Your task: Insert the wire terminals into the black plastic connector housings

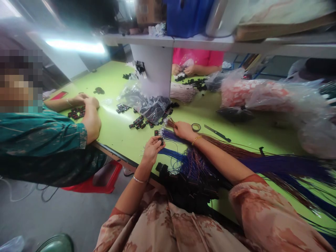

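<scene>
Pinching a small black part (160, 141) between thumb and fingertips, a worker's left hand (152, 149) is poised just in from the near edge of a green-topped desk (114, 127), as seen from the head camera. The right hand (184, 130), fingers curled inward, rests farther in at the silver-tipped ends of brown wires (223, 145); whether those fingers grip a single wire or only touch the bunch cannot be told. Purple wires (286, 165) fan toward the desk's right edge, and a heap of black pieces (189, 187) sits on the near edge, before the worker's body.

The step in hand looks to be singling out a wire end while the black part is held ready. The next move would seem to call for a fine pinch on one wire, drawn free without dragging its neighbours, and a steady left hand.

Beyond the right wrist lie a roll of tape (196, 127) and a dark, flat blade-like tool (217, 133). Along the near edge to the left, a co-worker in a teal sleeve (65, 134) bends both hands over dark parts (76, 113); at the far edge, another in pink (198, 57) works beneath the shelf (199, 42).
</scene>
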Tool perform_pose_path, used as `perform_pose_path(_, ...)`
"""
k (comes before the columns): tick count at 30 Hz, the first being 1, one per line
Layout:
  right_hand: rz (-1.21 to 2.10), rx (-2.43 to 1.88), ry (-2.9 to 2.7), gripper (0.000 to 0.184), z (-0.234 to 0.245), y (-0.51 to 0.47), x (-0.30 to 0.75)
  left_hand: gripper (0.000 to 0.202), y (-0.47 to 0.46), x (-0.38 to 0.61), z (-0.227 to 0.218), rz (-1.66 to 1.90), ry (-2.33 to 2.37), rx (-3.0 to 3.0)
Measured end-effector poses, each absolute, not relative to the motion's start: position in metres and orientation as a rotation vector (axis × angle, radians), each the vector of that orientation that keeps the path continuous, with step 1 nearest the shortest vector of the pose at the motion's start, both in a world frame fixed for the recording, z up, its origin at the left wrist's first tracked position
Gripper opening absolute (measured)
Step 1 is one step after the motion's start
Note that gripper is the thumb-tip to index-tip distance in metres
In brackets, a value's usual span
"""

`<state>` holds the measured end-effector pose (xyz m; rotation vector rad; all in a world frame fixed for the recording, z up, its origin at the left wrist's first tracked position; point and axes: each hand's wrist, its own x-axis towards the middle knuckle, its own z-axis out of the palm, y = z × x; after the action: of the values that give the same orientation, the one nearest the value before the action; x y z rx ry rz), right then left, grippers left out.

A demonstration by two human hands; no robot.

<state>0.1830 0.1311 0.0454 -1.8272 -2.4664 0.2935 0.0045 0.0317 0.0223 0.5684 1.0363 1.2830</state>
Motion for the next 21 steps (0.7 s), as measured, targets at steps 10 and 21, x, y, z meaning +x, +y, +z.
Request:
perform_pose_path(10,0.154,-1.863,-2.585,0.03,0.044,0.123,0.1806,0.026,0.0304,0.0011,0.0178,1.271,1.029,0.56)
perform_pose_path(21,0.139,-1.833,-2.635,0.029,0.0415,0.1249,0.1832,0.027,0.0287,0.0016,0.0211,1.253,1.024,0.561)
